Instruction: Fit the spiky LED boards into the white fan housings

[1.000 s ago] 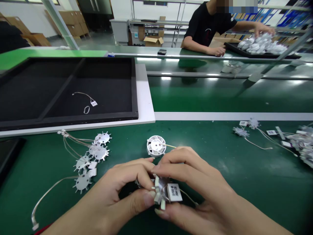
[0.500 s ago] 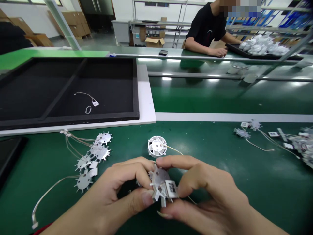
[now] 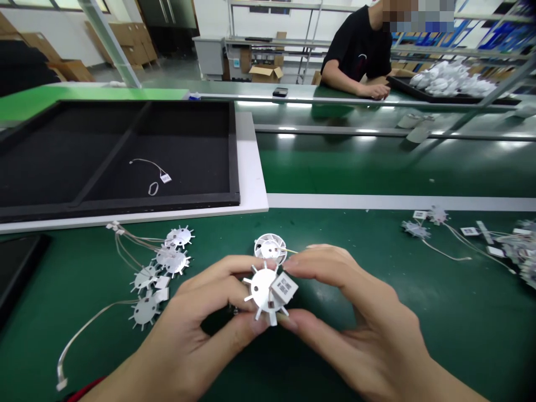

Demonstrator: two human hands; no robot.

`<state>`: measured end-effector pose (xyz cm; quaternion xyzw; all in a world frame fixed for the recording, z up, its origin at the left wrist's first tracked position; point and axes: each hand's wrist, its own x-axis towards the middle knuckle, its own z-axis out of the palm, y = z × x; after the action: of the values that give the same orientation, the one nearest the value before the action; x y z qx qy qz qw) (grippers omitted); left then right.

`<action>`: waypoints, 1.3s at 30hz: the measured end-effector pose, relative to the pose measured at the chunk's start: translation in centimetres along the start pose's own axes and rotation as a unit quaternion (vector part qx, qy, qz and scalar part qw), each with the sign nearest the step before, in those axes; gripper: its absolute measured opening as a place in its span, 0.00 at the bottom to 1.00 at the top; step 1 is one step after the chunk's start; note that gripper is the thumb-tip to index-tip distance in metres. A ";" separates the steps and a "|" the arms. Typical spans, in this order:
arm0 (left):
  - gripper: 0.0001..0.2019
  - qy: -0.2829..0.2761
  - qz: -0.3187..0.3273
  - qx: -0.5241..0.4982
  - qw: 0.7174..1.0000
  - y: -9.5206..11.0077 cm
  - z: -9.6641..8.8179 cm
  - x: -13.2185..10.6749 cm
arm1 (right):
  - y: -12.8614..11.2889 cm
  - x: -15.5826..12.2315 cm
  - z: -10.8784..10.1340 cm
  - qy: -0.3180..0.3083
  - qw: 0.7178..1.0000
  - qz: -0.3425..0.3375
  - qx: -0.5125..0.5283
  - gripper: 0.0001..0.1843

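A silver spoked metal disc [image 3: 262, 289] with a white code label [image 3: 285, 286] is held up between my hands. My left hand [image 3: 209, 324] pinches its left side between thumb and fingers. On the right edge, the thumb and index finger of my right hand [image 3: 355, 318] close around the disc, by the label. Just behind the fingertips lies a round white fan-like part [image 3: 270, 245] with a thin wire, its lower edge partly covered. To the left, several similar discs [image 3: 145, 310] with wires and white labels lie on the green table [image 3: 226, 234].
A black divided tray [image 3: 192, 151] on a white board holds a loose wire with a label [image 3: 166, 178] and a small white band [image 3: 153, 188]. At right lies a pile of wired discs [image 3: 519, 245]. Across the bench, a person [image 3: 355, 56] sits by a tray of white pieces [image 3: 452, 78].
The disc has turned so its flat face and label show more fully. My right fingers have shifted from the label to the disc's edge.
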<state>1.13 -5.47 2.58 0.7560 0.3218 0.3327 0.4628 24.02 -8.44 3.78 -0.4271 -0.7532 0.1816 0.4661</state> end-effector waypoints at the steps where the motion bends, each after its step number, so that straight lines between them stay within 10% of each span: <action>1: 0.07 0.016 0.021 0.036 0.999 -0.1 0.1 0.0 | -0.1 0.1 0.0 0.002 1.000 0.007 -0.002 0.10; 9: 0.17 0.058 0.200 0.214 0.954 0.0 0.4 0.0 | -0.4 -1.2 -0.3 -0.037 0.992 0.103 0.058 0.24; 18: 0.13 0.057 0.172 0.237 0.954 -0.3 0.8 -0.5 | -0.5 -0.4 -0.1 -0.026 0.985 0.097 0.142 0.25; 24: 0.12 0.069 -0.028 -0.088 0.993 0.8 0.1 0.0 | -0.4 -0.5 -1.0 -0.052 0.994 -0.006 0.095 0.27; 28: 0.18 -0.034 -0.186 -0.357 0.915 1.5 0.5 0.4 | -0.7 -0.5 -1.1 -0.112 0.991 -0.036 0.060 0.18; 35: 0.07 -0.056 -0.242 -0.466 0.849 1.0 0.7 0.9 | -0.6 -0.8 -0.8 -0.097 0.986 0.076 0.115 0.39; 39: 0.05 -0.058 -0.225 -0.499 0.835 1.0 0.3 1.3 | -0.9 -0.1 -0.7 -0.092 0.968 0.143 0.185 0.31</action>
<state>2.29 -4.99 3.65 0.3468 0.2462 0.2904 0.8572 24.25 -9.14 4.70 -0.4180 -0.6778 0.4207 0.4346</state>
